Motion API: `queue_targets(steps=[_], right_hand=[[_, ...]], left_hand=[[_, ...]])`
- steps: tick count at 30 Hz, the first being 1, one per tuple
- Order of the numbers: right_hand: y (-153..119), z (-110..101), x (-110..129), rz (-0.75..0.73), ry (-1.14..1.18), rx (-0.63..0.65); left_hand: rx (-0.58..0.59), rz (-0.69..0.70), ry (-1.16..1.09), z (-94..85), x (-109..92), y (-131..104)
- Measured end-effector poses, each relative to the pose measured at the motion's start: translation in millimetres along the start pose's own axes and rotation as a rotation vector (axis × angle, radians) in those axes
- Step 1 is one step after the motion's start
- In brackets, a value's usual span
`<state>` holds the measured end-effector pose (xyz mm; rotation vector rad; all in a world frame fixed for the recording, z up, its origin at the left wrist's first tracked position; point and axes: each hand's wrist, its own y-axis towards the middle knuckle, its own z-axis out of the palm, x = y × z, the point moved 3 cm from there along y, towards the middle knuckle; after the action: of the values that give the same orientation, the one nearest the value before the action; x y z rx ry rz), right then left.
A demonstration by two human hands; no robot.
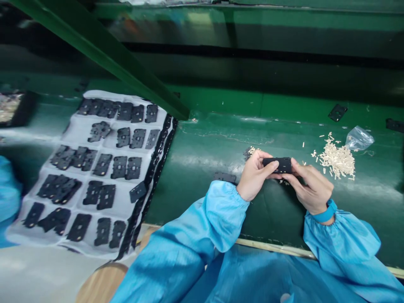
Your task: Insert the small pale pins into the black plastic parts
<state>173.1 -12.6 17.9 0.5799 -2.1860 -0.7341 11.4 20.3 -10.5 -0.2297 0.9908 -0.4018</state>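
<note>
From the head camera, the left hand (254, 176) and the right hand (311, 187) meet above the green work surface (205, 168), both curled closed around the ends of one small black plastic part (277, 165), which they hold between them just above the surface; the left thumb lies along its near edge and the right fingers wrap its other end. Both arms wear blue sleeves (217, 210), and a blue band (325, 213) sits at the right wrist. To the right of the hands lies one loose pile of small cream-coloured pins (336, 158), with a crumpled clear plastic bag (359, 138) just beyond it. A second black part (224, 177) lies flat on the surface just left of the left wrist, and another (337, 112) lies farther back. To the left lies a white tray (94, 168) in five rows of black parts, too overlapped and blurred to count exactly. A green beam (104, 54) crosses overhead, hiding part of the tray's far corner.
</note>
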Motion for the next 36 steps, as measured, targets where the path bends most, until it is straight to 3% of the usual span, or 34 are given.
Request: queue_targets(steps=[4,10,21,27,30,32,36], right_hand=[[-2.8,3.1,-6.5,0.140,0.094,0.047],[-4.8,8.2,-15.9,0.381,0.452,0.264],[2.4,9.2,-17.9,0.429,0.427,0.529],[1.8,8.0,-24.9,0.898,0.667,0.539],[0.1,6.4,-24.9,1.031,0.760,0.617],[0.5,5.3,-27.7,1.089,0.808,0.588],[6.4,4.4,-36.8,1.110,0.972,0.256]], left_hand=[[-0.001,0.016,0.040,-1.8,0.3,1.9],[0.027,0.002,0.110,-3.7,-1.3,2.4],[0.033,-0.011,0.215,-8.5,-3.9,6.6],[0.131,-0.076,0.285,-8.4,-7.4,9.7],[0.177,-0.050,0.334,-8.9,-13.6,10.5],[0.111,0.034,0.350,-12.0,-21.2,12.4],[-0.134,0.199,0.241,-21.7,-34.1,16.8]])
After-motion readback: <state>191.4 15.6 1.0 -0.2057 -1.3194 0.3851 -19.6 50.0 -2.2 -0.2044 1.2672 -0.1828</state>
